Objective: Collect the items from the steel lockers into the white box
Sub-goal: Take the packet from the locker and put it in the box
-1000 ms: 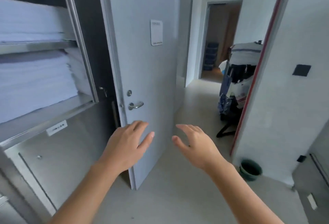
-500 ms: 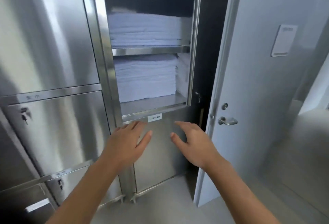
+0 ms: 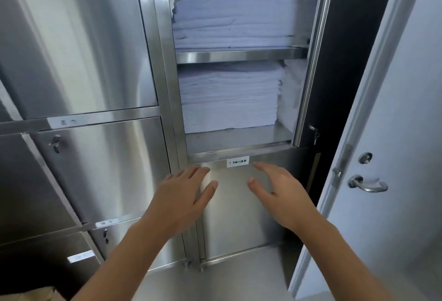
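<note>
The view had drawn closer to the open stainless-steel locker [image 3: 239, 54] of folded white linens [image 3: 229, 99]. The left hand [image 3: 181, 195] and right hand [image 3: 279, 195] still hovered below it, fingers loosely spread, empty.

Bright, soft light glares off the steel lockers [image 3: 79, 61]; edges bow, detail slightly blurred.

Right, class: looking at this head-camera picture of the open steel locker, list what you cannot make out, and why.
Head view only:
1. White box: nowhere in frame.
2. Upper linen stack: its depth is lost in shadow.
3. Side pile on the lower shelf: its right side runs behind the open door's frame.
4. Left locker labels: too blurred to read.
5. Tan object: cut off by the bottom edge.
</note>
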The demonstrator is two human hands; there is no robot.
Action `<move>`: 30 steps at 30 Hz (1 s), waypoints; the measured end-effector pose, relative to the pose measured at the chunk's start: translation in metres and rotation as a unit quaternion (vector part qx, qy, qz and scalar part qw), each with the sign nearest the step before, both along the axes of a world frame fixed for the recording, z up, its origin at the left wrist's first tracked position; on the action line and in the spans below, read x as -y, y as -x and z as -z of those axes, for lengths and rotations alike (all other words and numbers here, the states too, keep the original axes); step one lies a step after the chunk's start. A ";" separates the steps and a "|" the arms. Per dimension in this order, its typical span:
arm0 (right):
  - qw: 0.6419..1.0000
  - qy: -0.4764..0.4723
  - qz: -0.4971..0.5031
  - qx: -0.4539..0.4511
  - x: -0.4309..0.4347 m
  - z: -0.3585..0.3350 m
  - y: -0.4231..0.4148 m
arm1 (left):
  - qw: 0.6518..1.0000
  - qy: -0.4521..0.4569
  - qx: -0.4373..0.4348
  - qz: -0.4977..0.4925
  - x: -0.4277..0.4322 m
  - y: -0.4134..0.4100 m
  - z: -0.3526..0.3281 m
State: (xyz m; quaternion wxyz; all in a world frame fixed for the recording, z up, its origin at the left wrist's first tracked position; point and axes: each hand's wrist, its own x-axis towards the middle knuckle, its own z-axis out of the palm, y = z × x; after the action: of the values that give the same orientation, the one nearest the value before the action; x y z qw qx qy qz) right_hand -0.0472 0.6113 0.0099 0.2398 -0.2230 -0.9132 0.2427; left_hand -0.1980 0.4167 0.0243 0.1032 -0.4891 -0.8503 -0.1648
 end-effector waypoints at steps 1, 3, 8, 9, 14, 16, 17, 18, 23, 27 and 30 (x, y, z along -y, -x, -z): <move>1.000 0.002 0.006 -0.002 -0.010 0.002 0.010 | 1.000 -0.001 0.002 0.005 -0.013 0.011 0.005; 1.000 0.008 0.024 0.004 -0.030 0.006 0.030 | 1.000 0.002 0.013 0.017 -0.038 0.035 0.015; 0.997 0.014 0.073 0.020 -0.080 0.002 0.077 | 0.998 0.010 0.031 0.060 -0.110 0.104 0.023; 0.996 0.013 0.083 0.016 -0.090 -0.001 0.085 | 0.997 0.008 0.028 0.068 -0.127 0.116 0.020; 0.993 0.009 0.121 -0.004 -0.141 -0.011 0.113 | 0.994 -0.004 0.001 0.112 -0.204 0.156 0.004; 0.991 0.014 0.130 0.000 -0.163 -0.010 0.123 | 0.992 -0.010 -0.002 0.124 -0.230 0.164 0.004; 0.991 0.015 0.132 0.003 -0.175 -0.009 0.129 | 0.992 -0.011 -0.001 0.128 -0.242 0.168 0.004; 0.991 0.015 0.132 0.005 -0.187 -0.009 0.136 | 0.992 -0.010 -0.002 0.129 -0.254 0.173 0.005; 0.993 0.002 0.118 -0.004 -0.253 -0.012 0.168 | 0.994 -0.013 -0.010 0.109 -0.308 0.200 -0.001; 0.995 -0.013 0.100 -0.018 -0.304 -0.027 0.198 | 0.995 -0.014 -0.028 0.093 -0.346 0.223 -0.020; 0.996 -0.027 0.084 -0.026 -0.329 -0.038 0.220 | 0.996 -0.033 -0.039 0.076 -0.366 0.239 -0.037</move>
State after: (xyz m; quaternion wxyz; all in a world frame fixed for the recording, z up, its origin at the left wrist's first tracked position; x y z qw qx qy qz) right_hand -0.2671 0.9407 0.0478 0.2885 -0.2859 -0.8910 0.2028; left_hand -0.4368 0.7824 0.0609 0.1394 -0.5550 -0.8000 -0.1806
